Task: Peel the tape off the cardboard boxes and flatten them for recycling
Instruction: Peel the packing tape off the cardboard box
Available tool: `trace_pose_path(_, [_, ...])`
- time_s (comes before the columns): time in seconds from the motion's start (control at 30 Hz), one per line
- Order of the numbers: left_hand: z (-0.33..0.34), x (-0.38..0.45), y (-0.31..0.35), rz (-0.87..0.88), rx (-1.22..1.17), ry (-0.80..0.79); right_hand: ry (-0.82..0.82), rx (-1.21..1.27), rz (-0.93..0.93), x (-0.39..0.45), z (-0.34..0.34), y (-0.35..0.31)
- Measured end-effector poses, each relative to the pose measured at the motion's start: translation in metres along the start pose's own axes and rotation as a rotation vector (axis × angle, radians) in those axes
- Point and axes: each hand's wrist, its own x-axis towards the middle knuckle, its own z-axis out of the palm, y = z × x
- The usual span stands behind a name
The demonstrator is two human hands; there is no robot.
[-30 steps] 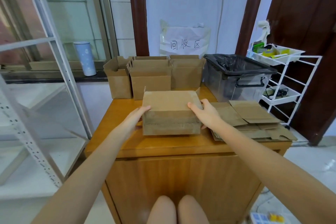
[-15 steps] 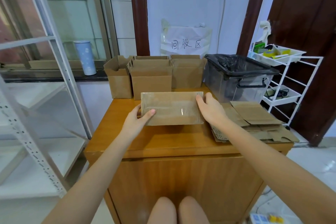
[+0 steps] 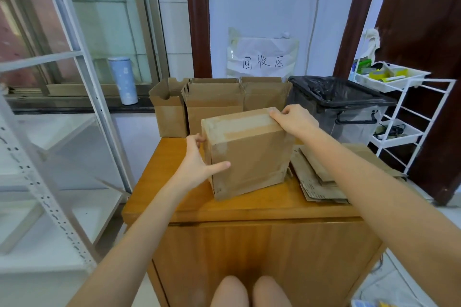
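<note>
A closed, taped cardboard box (image 3: 252, 154) stands tilted on the wooden cabinet top (image 3: 249, 207), its broad face toward me and clear tape running along its upper side and down the left edge. My left hand (image 3: 199, 162) grips its left edge, thumb across the front face and fingers behind. My right hand (image 3: 294, 119) holds the upper right corner, fingers curled over the top. A pile of flattened cardboard (image 3: 321, 177) lies to the right of the box.
Three open cardboard boxes (image 3: 214, 107) stand in a row at the back of the cabinet. A clear bin lined with a black bag (image 3: 336, 104) sits at the back right. A white wire cart (image 3: 404, 112) stands to the right, a white shelf frame (image 3: 62, 132) to the left.
The box has been lifted from lying flat and turned up so that it stands on its lower edge, tilted. Both hands shifted their hold as it turned.
</note>
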Motion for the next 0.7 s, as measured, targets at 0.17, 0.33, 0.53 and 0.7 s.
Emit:
trace_pose_path(0.17, [0.008, 0.004, -0.021, 0.057, -0.109, 0.077, 0.003, 0.094, 0.017, 0.006, 0.008, 0.0])
trace_pose_path(0.33, [0.01, 0.009, -0.03, 0.07, -0.039, 0.224, 0.006, 0.157, -0.053, 0.0, 0.023, -0.007])
trace_pose_path(0.53, [0.019, 0.013, -0.018, 0.092, 0.131, 0.309, 0.21, -0.074, -0.398, -0.018, 0.039, -0.011])
trace_pose_path(0.7, [0.03, 0.015, -0.016, 0.121, 0.272, 0.337, 0.053, -0.082, -0.761, -0.049, 0.041, -0.035])
